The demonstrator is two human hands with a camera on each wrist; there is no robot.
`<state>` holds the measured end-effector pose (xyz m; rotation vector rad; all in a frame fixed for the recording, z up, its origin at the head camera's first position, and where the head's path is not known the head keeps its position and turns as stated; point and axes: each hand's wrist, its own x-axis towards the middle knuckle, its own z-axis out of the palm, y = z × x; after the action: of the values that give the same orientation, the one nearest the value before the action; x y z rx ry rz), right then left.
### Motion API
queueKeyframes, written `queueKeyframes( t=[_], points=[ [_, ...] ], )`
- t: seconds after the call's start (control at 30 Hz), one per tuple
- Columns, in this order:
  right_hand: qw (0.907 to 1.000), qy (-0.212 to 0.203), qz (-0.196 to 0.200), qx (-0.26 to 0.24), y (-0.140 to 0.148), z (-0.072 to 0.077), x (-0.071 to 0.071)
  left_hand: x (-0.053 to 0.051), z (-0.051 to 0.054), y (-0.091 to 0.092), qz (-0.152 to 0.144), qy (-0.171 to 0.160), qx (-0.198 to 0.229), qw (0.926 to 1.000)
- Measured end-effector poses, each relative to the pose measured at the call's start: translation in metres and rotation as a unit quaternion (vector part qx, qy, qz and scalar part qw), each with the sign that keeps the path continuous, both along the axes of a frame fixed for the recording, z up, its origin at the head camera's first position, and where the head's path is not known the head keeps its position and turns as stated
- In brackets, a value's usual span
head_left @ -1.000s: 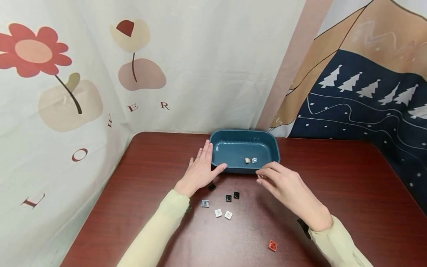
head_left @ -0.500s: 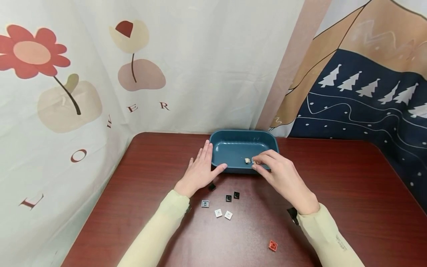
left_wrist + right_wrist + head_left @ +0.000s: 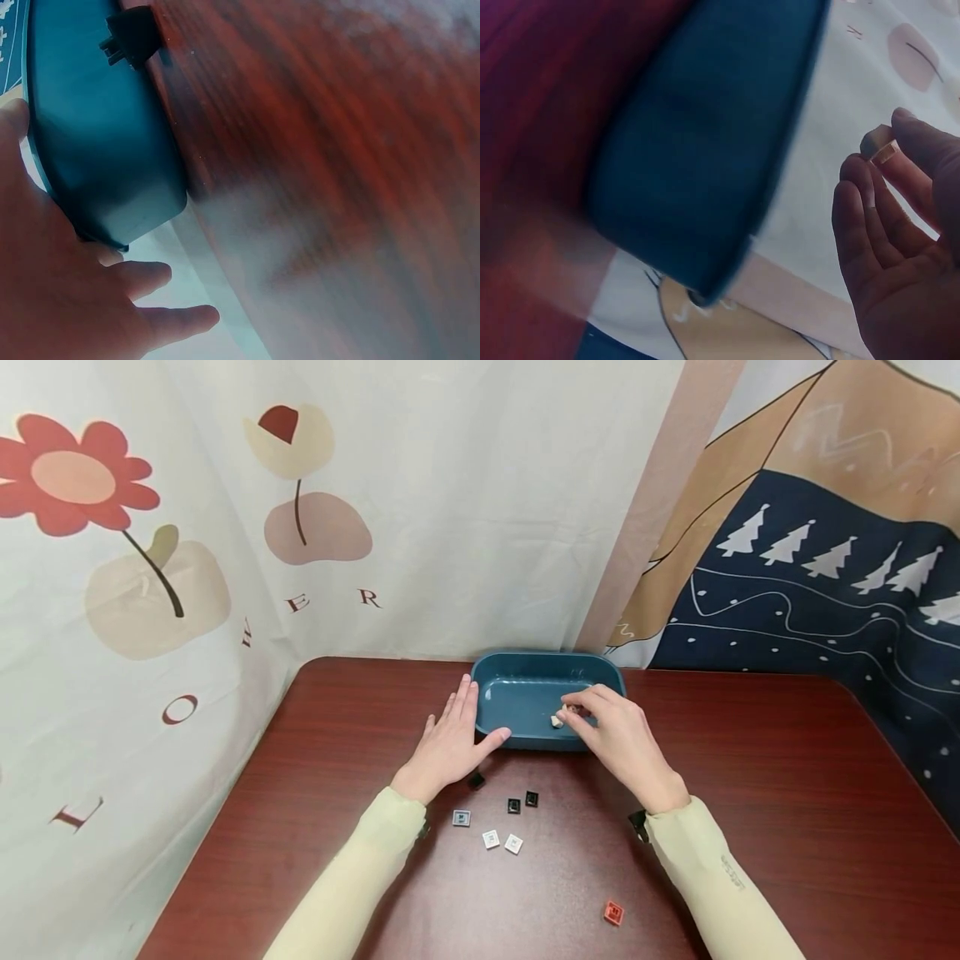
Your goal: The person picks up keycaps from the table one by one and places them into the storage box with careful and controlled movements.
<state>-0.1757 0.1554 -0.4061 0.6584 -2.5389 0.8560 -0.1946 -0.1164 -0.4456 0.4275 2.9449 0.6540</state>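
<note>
My right hand [image 3: 617, 731] is over the near right part of a dark blue tray [image 3: 513, 691], pinching a small pale keycap [image 3: 886, 152] between thumb and fingertips. Just left of those fingertips, a beige keycap [image 3: 556, 722] lies on the tray floor. My left hand [image 3: 448, 742] rests with spread, straight fingers against the tray's left end, its thumb along the near rim. On the table by the left wrist is a black keycap [image 3: 476, 780], also close up in the left wrist view. The right fingers hide part of the tray floor.
In front of the tray lie two more black keycaps [image 3: 522, 802], a grey keycap [image 3: 462, 818] and two white keycaps [image 3: 502, 841]. A red keycap [image 3: 613, 912] sits nearer on the right. Printed curtains [image 3: 450, 527] hang behind the dark red table [image 3: 750, 760].
My right hand has moved left and away from me, from the tray's near rim to above its inside, still pinching the keycap. The left hand has stayed in place.
</note>
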Motion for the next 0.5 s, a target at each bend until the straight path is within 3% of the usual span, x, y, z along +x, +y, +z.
queueKeyframes(
  t=[0.3, 0.5],
  points=[
    [0.998, -0.054, -0.029, 0.015, -0.007, -0.017, -0.023, 0.001, 0.001, 0.001, 0.0, -0.007, -0.001, 1.0],
    [0.9977, -0.056, -0.021, 0.033, -0.02, -0.026, -0.031, 0.002, 0.003, 0.001, 0.0, -0.007, 0.002, 1.0]
  ],
)
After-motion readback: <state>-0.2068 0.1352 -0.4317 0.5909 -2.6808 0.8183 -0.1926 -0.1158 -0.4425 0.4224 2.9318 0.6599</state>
